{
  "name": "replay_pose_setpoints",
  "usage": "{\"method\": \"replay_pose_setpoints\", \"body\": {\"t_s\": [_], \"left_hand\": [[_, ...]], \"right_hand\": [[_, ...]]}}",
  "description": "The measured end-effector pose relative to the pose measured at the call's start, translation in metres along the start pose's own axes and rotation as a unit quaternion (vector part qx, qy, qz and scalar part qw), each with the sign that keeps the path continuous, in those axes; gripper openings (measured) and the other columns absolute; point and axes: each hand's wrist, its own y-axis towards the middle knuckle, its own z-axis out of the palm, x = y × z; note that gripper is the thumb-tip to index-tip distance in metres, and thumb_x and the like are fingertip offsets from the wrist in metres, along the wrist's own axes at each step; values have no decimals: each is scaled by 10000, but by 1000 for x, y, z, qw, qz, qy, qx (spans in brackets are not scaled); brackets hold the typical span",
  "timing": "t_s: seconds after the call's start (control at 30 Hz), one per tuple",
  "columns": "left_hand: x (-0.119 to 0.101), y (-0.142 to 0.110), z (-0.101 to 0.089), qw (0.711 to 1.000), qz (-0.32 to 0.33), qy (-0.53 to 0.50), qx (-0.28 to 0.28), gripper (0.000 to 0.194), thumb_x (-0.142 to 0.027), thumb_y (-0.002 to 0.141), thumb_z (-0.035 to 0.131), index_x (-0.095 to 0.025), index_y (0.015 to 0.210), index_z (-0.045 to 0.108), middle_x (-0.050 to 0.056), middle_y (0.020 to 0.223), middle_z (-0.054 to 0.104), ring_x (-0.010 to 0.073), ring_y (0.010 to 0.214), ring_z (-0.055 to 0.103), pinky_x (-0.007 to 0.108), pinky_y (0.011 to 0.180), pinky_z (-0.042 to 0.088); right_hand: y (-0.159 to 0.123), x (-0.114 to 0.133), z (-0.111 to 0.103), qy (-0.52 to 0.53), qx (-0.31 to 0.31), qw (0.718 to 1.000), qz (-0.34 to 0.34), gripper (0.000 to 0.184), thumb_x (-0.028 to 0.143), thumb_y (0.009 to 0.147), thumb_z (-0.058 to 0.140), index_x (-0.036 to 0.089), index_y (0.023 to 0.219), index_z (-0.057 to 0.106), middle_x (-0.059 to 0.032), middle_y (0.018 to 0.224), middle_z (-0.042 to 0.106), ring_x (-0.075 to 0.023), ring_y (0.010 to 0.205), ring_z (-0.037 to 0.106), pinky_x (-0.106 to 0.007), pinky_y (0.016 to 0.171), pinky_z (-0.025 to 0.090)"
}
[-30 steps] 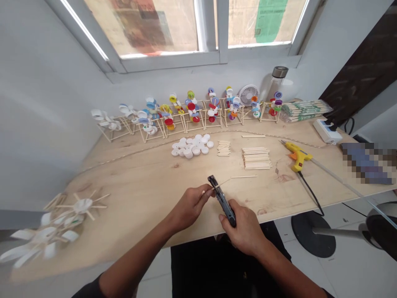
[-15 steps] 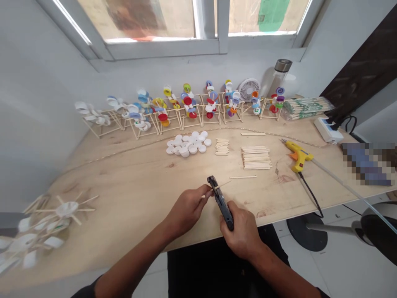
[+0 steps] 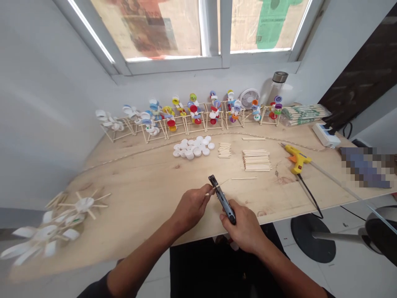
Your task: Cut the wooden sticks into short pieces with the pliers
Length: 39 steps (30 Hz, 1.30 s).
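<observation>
My left hand (image 3: 192,207) pinches a thin wooden stick (image 3: 217,186) near its end, above the near edge of the plywood table (image 3: 139,194). My right hand (image 3: 245,227) is wrapped round the dark handles of a pair of cutting pliers (image 3: 221,198). The pliers' jaws sit on the stick just right of my left fingertips. The stick's far end points up and right over the table. A single loose stick (image 3: 244,178) lies just beyond the pliers.
A heap of white bottle caps (image 3: 194,147), a small bundle of short sticks (image 3: 223,150) and a stack of longer sticks (image 3: 256,159) lie mid-table. A yellow glue gun (image 3: 297,157) with its cord lies to the right. Stick-and-cap models (image 3: 192,114) line the back wall; a white wheel model (image 3: 83,205) sits at left.
Both hands keep the same grip on the stick and pliers. Only the head camera has shifted slightly, so the scene sits a little differently in view.
</observation>
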Motion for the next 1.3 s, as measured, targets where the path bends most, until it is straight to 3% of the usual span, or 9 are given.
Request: {"method": "replay_pose_setpoints", "body": {"t_s": [0.3, 0.43, 0.57, 0.67, 0.73, 0.87, 1.03, 1.17, 1.3], "left_hand": [[0, 11, -14, 979, 4, -196, 50, 316, -349, 869, 339, -162, 733, 555, 11, 716, 587, 132, 710, 528, 227, 648, 412], [4, 14, -16, 979, 0, -197, 61, 319, -351, 872, 335, -160, 735, 550, 3, 710, 573, 124, 685, 514, 225, 652, 405], [8, 13, -12, 990, 13, -127, 58, 294, -327, 889, 301, -173, 793, 532, 3, 701, 576, 126, 650, 532, 229, 638, 394], [8, 9, -4, 1000, 9, -24, 11, 245, -290, 884, 305, -176, 851, 519, -3, 597, 549, 135, 544, 519, 223, 535, 353], [8, 6, 3, 998, 9, 29, -56, 216, -253, 873, 314, -173, 879, 514, 11, 605, 562, 141, 536, 528, 220, 509, 337], [6, 0, 9, 994, 11, 26, -105, 210, -270, 879, 310, -187, 847, 499, 14, 627, 583, 137, 536, 551, 211, 503, 351], [5, -4, 9, 993, -5, 1, -116, 247, -322, 899, 262, -198, 875, 474, 7, 669, 592, 138, 585, 581, 219, 551, 392], [3, 3, 18, 994, 11, 75, -83, 231, -291, 899, 263, -197, 856, 470, 12, 680, 607, 142, 599, 589, 213, 534, 379], [-8, 24, 32, 978, 82, 193, -13, 137, -205, 875, 328, -192, 901, 462, 34, 759, 649, 169, 675, 612, 217, 522, 371]], "right_hand": [[1, -1, 4, -18, -16, 1000, 0, 92, 282, 805, 470, 194, 786, 490, 7, 644, 598, -143, 609, 544, -227, 540, 254], [4, -2, 7, -52, -25, 998, 4, 78, 269, 794, 470, 196, 773, 485, 8, 623, 592, -139, 570, 529, -237, 522, 225], [7, -4, 15, -83, -43, 996, 4, 75, 265, 783, 460, 199, 754, 480, 10, 596, 587, -140, 530, 522, -248, 509, 209], [7, -7, 22, -103, -77, 992, 3, 74, 262, 768, 460, 193, 765, 489, -4, 605, 602, -156, 538, 543, -253, 514, 224], [6, -9, 25, -108, -97, 989, -3, 72, 247, 764, 455, 188, 764, 495, -15, 616, 610, -164, 563, 559, -252, 529, 247], [6, -7, 21, -88, -87, 992, -9, 68, 253, 760, 472, 196, 754, 507, -1, 595, 596, -153, 548, 548, -241, 516, 251], [2, -7, 7, 76, -65, 995, -4, 85, 276, 763, 498, 196, 749, 525, 18, 588, 559, -140, 558, 532, -224, 526, 310], [-4, -18, -4, 302, -61, 951, -10, 143, 284, 799, 463, 174, 873, 518, 31, 600, 519, -117, 516, 505, -224, 519, 380], [-8, -33, -14, 378, -97, 921, 7, 195, 322, 799, 487, 159, 904, 505, 36, 579, 512, -126, 531, 507, -243, 540, 403]]}}
